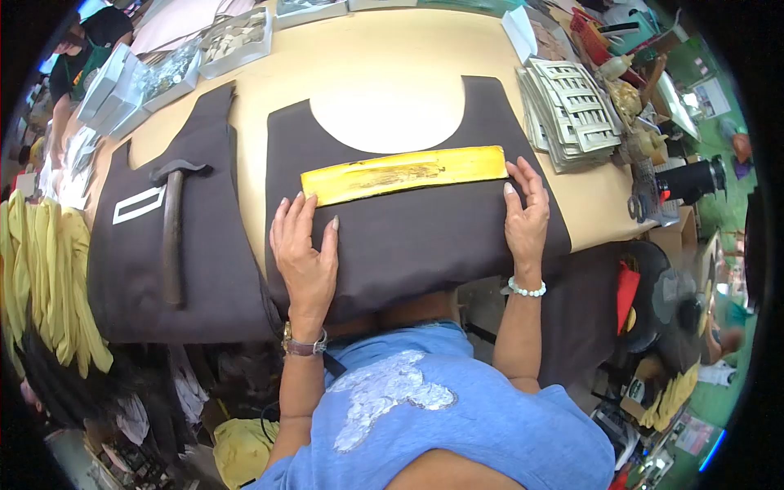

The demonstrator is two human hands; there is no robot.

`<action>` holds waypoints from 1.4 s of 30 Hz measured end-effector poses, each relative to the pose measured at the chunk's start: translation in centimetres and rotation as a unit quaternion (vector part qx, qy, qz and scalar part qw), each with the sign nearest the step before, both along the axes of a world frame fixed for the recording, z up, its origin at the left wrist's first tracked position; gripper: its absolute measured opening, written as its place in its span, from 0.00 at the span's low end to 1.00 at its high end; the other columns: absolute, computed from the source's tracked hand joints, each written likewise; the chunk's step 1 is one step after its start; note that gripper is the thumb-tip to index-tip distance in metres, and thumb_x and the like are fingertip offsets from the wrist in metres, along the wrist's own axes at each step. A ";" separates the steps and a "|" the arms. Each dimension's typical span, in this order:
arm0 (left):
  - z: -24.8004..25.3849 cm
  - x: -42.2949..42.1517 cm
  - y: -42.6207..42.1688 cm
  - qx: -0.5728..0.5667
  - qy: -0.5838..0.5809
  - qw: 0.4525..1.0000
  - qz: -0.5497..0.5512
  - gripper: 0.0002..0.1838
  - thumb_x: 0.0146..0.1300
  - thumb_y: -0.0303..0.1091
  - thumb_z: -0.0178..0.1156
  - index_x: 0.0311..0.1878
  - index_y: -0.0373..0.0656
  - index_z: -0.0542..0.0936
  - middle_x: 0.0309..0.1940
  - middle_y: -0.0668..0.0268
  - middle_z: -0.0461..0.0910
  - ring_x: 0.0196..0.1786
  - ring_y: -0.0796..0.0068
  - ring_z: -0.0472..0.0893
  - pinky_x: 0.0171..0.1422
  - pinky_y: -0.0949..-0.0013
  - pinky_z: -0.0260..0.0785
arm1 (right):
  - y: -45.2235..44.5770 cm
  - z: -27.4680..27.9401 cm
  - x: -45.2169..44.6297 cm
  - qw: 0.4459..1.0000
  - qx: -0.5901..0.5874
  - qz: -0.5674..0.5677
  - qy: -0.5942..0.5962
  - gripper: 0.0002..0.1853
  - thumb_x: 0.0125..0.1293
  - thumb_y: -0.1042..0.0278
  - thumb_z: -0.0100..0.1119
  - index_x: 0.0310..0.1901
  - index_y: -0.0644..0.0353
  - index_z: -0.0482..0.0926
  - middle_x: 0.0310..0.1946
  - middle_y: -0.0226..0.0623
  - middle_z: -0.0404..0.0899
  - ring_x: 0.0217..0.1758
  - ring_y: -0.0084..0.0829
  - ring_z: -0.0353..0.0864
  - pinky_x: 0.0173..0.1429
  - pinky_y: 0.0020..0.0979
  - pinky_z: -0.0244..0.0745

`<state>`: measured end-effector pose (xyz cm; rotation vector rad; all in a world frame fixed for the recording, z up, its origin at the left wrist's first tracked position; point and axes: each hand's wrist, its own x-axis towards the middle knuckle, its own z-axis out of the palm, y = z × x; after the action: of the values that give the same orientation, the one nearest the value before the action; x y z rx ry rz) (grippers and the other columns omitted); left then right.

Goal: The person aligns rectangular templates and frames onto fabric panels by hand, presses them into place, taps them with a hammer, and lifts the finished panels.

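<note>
A long yellow strip, scuffed dark along its middle, lies across a dark brown fabric piece with a rounded neck cutout. My left hand rests flat on the fabric, fingers apart, its fingertips touching the strip's lower left corner. At the strip's right end, my right hand has its fingers stretched out and its thumb apart, with fingertips against the end. Left of these, a hammer with a dark handle and a white rectangular frame lie on another dark fabric piece.
Stacked cut-out cards stand at the right of the table. Boxes of small parts line its back left. Yellow cloths hang at the left edge. A person is at the far left.
</note>
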<state>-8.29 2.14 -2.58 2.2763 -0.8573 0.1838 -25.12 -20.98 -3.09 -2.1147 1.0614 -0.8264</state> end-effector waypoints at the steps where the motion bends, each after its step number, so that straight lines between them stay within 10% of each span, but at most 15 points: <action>1: 0.0 0.0 0.0 0.000 0.000 1.000 0.001 0.22 0.56 0.30 0.64 0.55 0.38 0.76 0.57 0.52 0.74 0.65 0.52 0.67 0.69 0.56 0.56 | 0.0 0.0 0.0 1.000 -0.001 0.002 0.002 0.21 0.64 0.72 0.52 0.60 0.57 0.69 0.53 0.32 0.78 0.64 0.34 0.69 0.74 0.47 0.42; 6: -0.2 0.1 0.0 -0.006 0.001 1.000 0.001 0.21 0.56 0.29 0.63 0.55 0.39 0.77 0.57 0.53 0.74 0.65 0.52 0.67 0.69 0.57 0.56 | -0.1 -0.2 0.1 0.997 -0.070 0.007 0.038 0.11 0.61 0.67 0.60 0.44 0.56 0.83 0.52 0.33 0.79 0.65 0.41 0.66 0.72 0.45 0.47; 33: 0.3 -0.8 -1.0 0.199 -0.111 0.973 -0.022 0.21 0.66 0.33 0.50 0.59 0.31 0.70 0.61 0.52 0.69 0.66 0.50 0.64 0.67 0.44 0.54 | 0.1 -0.5 0.4 0.991 -0.107 -0.002 0.086 0.12 0.64 0.64 0.57 0.45 0.57 0.83 0.53 0.32 0.78 0.65 0.40 0.66 0.72 0.49 0.46; 42: 0.9 -1.4 -2.6 0.226 -0.166 0.959 -0.034 0.19 0.65 0.37 0.53 0.59 0.46 0.74 0.58 0.46 0.68 0.65 0.48 0.64 0.66 0.40 0.54 | 1.6 1.0 1.3 0.938 -0.266 0.011 0.220 0.14 0.60 0.63 0.58 0.44 0.61 0.80 0.52 0.38 0.75 0.58 0.39 0.69 0.64 0.47 0.58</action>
<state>-9.74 -0.45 -1.64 2.6786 -1.2565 0.3799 -23.85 -19.36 -2.09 -2.8647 1.1155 -0.6981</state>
